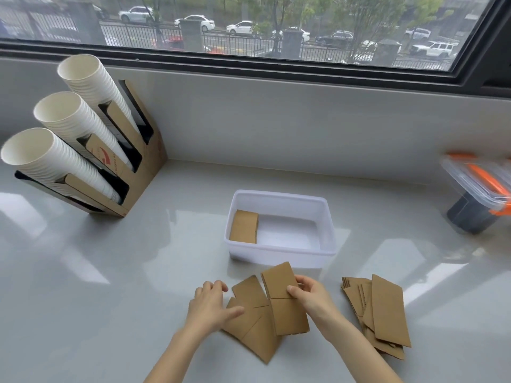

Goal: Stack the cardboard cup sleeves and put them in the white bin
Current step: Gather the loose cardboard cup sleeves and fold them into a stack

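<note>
The white bin stands mid-counter with a stack of flat brown sleeves leaning in its left end. In front of it, several loose cardboard sleeves lie fanned on the counter. My right hand pinches the right edge of the top sleeve, which lies over the fan. My left hand rests on the fan's left edge, fingers spread, thumb on the cardboard. A second pile of sleeves lies to the right, untouched.
A cardboard dispenser with three slanted columns of white paper cups stands at the back left. A clear container with orange clips sits on a dark block at the right edge. A window sill runs behind.
</note>
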Demonstrator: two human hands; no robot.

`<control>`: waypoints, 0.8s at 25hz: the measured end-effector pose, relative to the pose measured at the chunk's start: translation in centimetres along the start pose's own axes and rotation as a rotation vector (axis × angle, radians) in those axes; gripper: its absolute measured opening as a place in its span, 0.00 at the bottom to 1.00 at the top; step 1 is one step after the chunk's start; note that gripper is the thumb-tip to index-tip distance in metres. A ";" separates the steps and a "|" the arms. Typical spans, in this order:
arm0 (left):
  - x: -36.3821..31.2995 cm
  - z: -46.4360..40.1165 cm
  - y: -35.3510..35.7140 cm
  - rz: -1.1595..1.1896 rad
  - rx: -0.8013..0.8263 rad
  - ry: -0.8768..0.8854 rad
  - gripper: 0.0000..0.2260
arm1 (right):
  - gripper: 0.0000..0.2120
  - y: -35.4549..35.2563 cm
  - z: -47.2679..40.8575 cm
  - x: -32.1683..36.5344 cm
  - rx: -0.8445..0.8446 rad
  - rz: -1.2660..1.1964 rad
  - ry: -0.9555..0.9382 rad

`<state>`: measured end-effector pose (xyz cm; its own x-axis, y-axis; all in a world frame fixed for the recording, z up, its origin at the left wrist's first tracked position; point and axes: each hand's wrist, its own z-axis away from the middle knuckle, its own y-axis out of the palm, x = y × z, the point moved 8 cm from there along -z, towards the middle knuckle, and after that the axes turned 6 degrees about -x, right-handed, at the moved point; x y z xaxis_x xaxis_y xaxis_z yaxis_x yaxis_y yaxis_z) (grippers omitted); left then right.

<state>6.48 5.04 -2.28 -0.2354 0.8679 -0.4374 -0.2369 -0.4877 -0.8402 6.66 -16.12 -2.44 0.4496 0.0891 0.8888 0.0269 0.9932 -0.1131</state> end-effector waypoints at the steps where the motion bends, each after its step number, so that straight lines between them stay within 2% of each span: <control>1: 0.3 0.3 0.4 -0.107 0.018 -0.001 0.27 | 0.07 0.1 0.0 -0.2 0.000 0.013 0.003; 4: 0.3 0.8 1.6 -0.212 0.027 -0.001 0.30 | 0.09 0.4 0.0 -0.6 0.007 0.034 0.016; 7: 0.5 0.7 2.3 -0.189 0.004 -0.047 0.28 | 0.10 0.4 0.1 -1.0 0.008 0.047 0.026; 10: 0.7 0.4 2.6 -0.111 0.047 -0.090 0.26 | 0.10 0.2 0.1 -1.1 0.004 0.044 0.029; 12: 0.6 0.3 2.7 0.093 0.062 -0.110 0.20 | 0.09 0.0 0.2 -0.9 0.003 0.041 0.026; 17: 0.1 0.3 2.0 0.840 0.061 -0.176 0.05 | 0.06 -0.4 0.4 -0.6 0.004 -0.011 0.032; 20: -1.1 0.5 1.6 1.061 0.159 -0.206 0.02 | 0.07 -0.4 0.4 -0.3 0.029 -0.075 0.036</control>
<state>5.87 3.22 -2.99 -0.5415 -0.0271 -0.8403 0.0643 -0.9979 -0.0092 6.13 -16.50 -2.51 0.4787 0.0123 0.8779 0.0357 0.9988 -0.0335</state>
